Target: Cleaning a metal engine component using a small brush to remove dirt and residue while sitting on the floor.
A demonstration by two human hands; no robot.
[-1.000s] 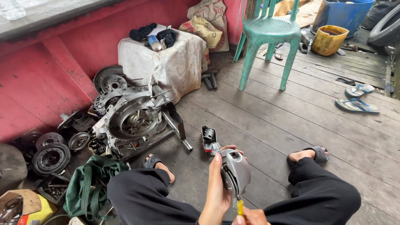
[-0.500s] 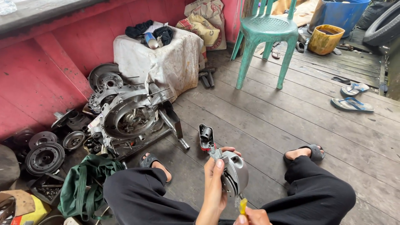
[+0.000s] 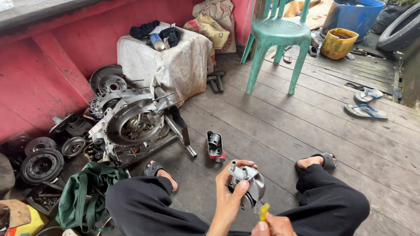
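I sit on a wooden plank floor with my knees bent. My left hand (image 3: pixel 231 192) grips a round grey metal engine part (image 3: pixel 253 188) with studs sticking up, held between my legs. My right hand (image 3: pixel 271 226) is at the bottom edge, closed on a tool with a yellow handle (image 3: pixel 264 211) that points up at the metal part. A small black and red metal piece (image 3: pixel 215 146) lies on the floor just beyond my hands.
An engine casing on a stand (image 3: pixel 131 124) sits at left, with round discs (image 3: pixel 41 164) and a green bag (image 3: pixel 85 194) near it. A cloth-covered box (image 3: pixel 175 65), a green plastic chair (image 3: pixel 278 37), a yellow bucket (image 3: pixel 337 43) and blue sandals (image 3: pixel 365 109) stand farther back.
The view has shifted slightly as my head moved. My left hand keeps hold of the metal part and has turned it a little; the yellow-handled tool stays beside it.
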